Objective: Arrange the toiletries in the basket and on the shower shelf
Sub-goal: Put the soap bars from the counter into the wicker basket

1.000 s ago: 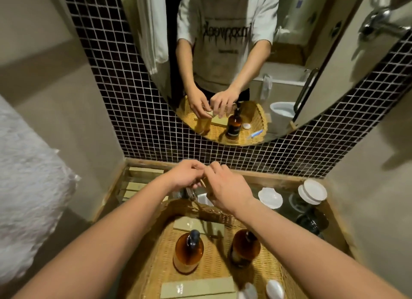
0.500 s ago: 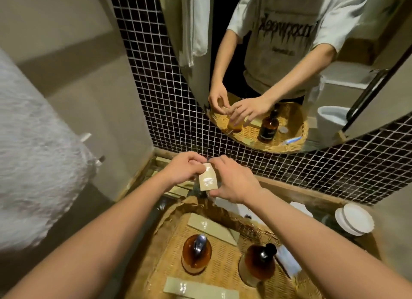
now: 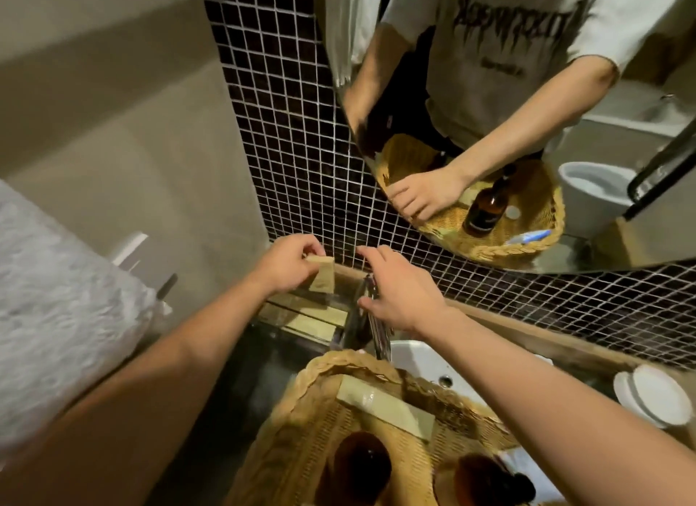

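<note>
The person is working at a sink corner, and the step in hand looks like placing a sachet on the ledge. The left hand (image 3: 288,264) is pinching a small flat beige paper sachet (image 3: 322,277) by its upper edge, holding it upright just above the glass-topped ledge (image 3: 278,326) in the corner, where a few similar pale green flat packets (image 3: 307,317) are already lying side by side. The right hand (image 3: 399,292) is hovering beside the chrome tap (image 3: 371,317) with fingers loosely spread and nothing in its grasp. Below, the round woven wicker basket (image 3: 339,366) is sitting over the white basin (image 3: 422,362), holding a long pale green packet (image 3: 384,407) and two amber glass bottles (image 3: 361,468).

Judging from this, the next move is calling for lowering the sachet flat next to the packets on the ledge and aligning its edge with theirs, while keeping the right hand away from the tap.
</note>
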`<action>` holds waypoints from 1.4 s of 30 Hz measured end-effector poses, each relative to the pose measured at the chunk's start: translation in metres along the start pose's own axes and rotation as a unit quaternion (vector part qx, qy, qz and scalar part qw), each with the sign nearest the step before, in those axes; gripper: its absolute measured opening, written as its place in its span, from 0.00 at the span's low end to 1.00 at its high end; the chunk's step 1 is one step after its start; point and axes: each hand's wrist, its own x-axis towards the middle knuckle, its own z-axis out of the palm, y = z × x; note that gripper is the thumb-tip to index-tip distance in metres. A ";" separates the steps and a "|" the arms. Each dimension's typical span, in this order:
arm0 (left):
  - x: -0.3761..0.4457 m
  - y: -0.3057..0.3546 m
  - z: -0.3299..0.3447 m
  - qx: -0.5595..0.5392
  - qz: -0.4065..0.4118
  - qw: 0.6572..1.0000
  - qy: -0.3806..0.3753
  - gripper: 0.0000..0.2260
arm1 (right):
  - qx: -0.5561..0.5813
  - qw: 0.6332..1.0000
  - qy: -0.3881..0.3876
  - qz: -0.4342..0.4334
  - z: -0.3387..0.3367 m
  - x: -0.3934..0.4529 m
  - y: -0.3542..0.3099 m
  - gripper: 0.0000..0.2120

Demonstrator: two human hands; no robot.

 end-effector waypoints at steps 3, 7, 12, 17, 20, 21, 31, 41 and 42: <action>0.014 -0.017 0.008 0.031 0.019 0.999 0.010 0.09 | 0.001 1.000 -0.005 0.012 0.006 0.007 0.006 0.39; 0.031 -0.029 0.022 0.062 0.028 0.998 0.015 0.10 | 0.011 1.000 -0.001 0.018 0.013 0.013 0.011 0.37; 0.045 -0.035 0.044 0.093 0.044 0.994 -0.027 0.10 | 0.012 1.000 0.004 0.025 0.016 0.016 0.019 0.35; 0.055 -0.035 0.062 0.091 0.047 0.993 -0.060 0.09 | 0.015 0.999 -0.005 0.034 0.020 0.014 0.023 0.35; 0.061 -0.034 0.068 0.094 0.062 0.991 -0.077 0.09 | 0.016 0.999 -0.009 0.027 0.023 0.013 0.024 0.35; 0.062 -0.034 0.070 0.090 0.065 0.990 -0.086 0.09 | 0.018 0.999 -0.009 0.025 0.024 0.013 0.024 0.35; 0.059 -0.048 0.081 0.212 0.111 0.969 -0.060 0.10 | 0.026 0.999 -0.002 0.024 0.030 0.015 0.025 0.38; 0.060 -0.052 0.103 0.378 0.173 0.908 -0.050 0.16 | 0.035 0.999 0.006 0.016 0.043 0.018 0.026 0.39; 0.060 -0.052 0.105 0.383 0.166 0.908 -0.046 0.17 | 0.036 0.999 0.007 0.014 0.044 0.018 0.026 0.40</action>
